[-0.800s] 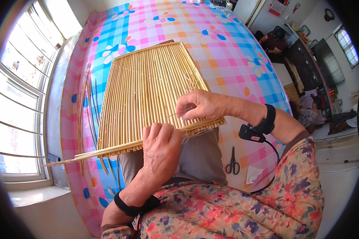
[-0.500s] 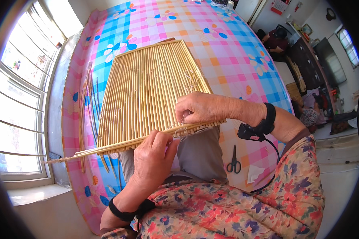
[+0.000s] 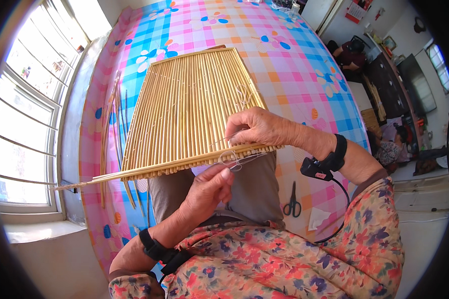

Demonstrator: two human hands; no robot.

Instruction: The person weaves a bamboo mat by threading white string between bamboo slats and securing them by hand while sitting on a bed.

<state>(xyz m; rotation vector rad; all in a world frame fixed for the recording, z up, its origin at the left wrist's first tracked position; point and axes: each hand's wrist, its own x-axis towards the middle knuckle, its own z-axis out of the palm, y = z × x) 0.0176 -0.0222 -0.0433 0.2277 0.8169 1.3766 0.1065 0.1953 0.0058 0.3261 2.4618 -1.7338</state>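
A mat of straight yellow stalks (image 3: 184,109), joined by pale stitching, lies tilted with its near edge over my lap. Longer stalks (image 3: 149,171) run along that edge and stick out to the left. My right hand (image 3: 257,128) is closed above the near edge, pinching what looks like a thin needle (image 3: 217,143). Below the edge, my left hand (image 3: 210,190) is closed, thumb and forefinger together at a looped white thread (image 3: 236,163). More loose thread (image 3: 243,92) lies on the mat's right side.
Black scissors (image 3: 292,202) and a white paper scrap (image 3: 318,218) lie to my right on the checked bed cover (image 3: 304,144). Loose stalks (image 3: 118,119) lie left of the mat. A barred window (image 3: 30,129) is at left; other people (image 3: 351,54) sit at far right.
My left hand has let go of the edge stalks and moved down and right to the thread loop. My right hand has risen slightly, and the thin needle now shows.
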